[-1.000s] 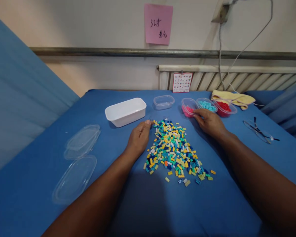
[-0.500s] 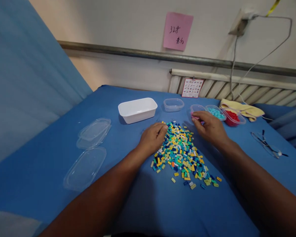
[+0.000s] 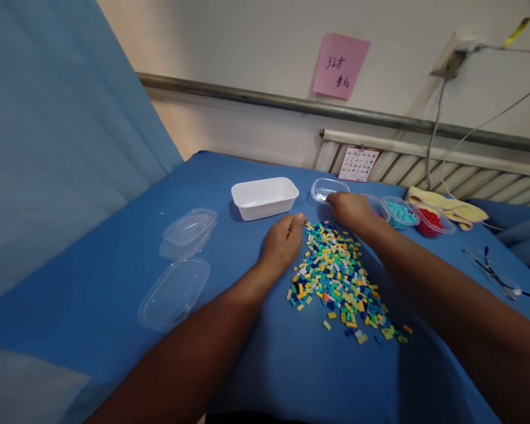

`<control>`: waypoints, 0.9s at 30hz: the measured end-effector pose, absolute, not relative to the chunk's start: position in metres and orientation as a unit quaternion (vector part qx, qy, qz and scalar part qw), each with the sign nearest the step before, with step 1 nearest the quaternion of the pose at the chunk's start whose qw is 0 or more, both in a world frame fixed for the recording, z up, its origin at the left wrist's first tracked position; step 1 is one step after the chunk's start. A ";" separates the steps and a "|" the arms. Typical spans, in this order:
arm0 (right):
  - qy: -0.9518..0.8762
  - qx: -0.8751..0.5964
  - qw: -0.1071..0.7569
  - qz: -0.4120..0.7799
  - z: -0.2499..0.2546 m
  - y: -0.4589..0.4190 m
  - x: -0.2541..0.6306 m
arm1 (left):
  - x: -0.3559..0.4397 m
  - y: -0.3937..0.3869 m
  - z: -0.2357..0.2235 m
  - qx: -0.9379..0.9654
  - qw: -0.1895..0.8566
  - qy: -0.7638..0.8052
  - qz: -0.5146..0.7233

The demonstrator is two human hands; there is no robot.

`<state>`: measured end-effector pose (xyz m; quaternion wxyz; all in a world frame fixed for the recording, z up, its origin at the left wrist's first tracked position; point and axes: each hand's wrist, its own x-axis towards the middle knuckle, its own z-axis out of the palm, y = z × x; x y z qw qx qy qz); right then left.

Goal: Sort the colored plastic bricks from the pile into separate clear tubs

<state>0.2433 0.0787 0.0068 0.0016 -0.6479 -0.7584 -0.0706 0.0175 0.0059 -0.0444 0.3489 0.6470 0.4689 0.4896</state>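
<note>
A loose pile of small toy building bricks [image 3: 335,271], mostly yellow, teal, blue and white, lies on the blue cloth. At the pile's far left edge is my left hand [image 3: 283,240], thumb and fingers pinched together; whatever they hold is hidden. My right hand [image 3: 351,210] reaches over the pile's far end, its fingertips drawn together at the front rim of a clear plastic tub [image 3: 320,193]. I cannot make out what is in those fingers. Part of another clear tub [image 3: 380,207], with a little pink in it, shows behind the right hand.
A white oblong box [image 3: 265,206] stands left of the clear tub. Farther right are tubs of light-blue bricks [image 3: 400,213] and red bricks [image 3: 431,224], a yellow cloth [image 3: 446,206] and eyeglasses [image 3: 494,274]. Clear lids [image 3: 174,294] lie at left. A radiator [image 3: 406,162] lines the wall.
My right hand has moved left, from the tub with pink to the front of the clear tub beside it. My left hand stays by the pile. The whole view has shifted slightly.
</note>
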 end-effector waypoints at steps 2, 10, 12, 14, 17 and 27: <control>-0.769 -0.635 -0.021 -0.075 0.010 0.072 0.239 | 0.018 0.004 -0.042 0.646 0.349 0.469 0.491; -0.841 -0.532 -0.069 -0.073 0.024 0.021 0.229 | 0.018 0.003 -0.029 0.643 0.280 0.490 0.518; -0.857 -0.507 -0.068 -0.064 0.028 0.007 0.228 | 0.017 0.005 -0.030 0.651 0.273 0.499 0.502; -0.866 -0.494 -0.057 -0.058 0.033 -0.005 0.230 | 0.016 0.007 -0.032 0.660 0.275 0.507 0.481; -0.859 -0.508 -0.014 -0.065 0.040 -0.022 0.244 | 0.014 0.008 -0.034 0.674 0.283 0.504 0.460; -0.703 -0.697 0.065 -0.127 0.036 -0.107 0.350 | 0.017 -0.018 -0.021 0.821 0.233 0.374 0.363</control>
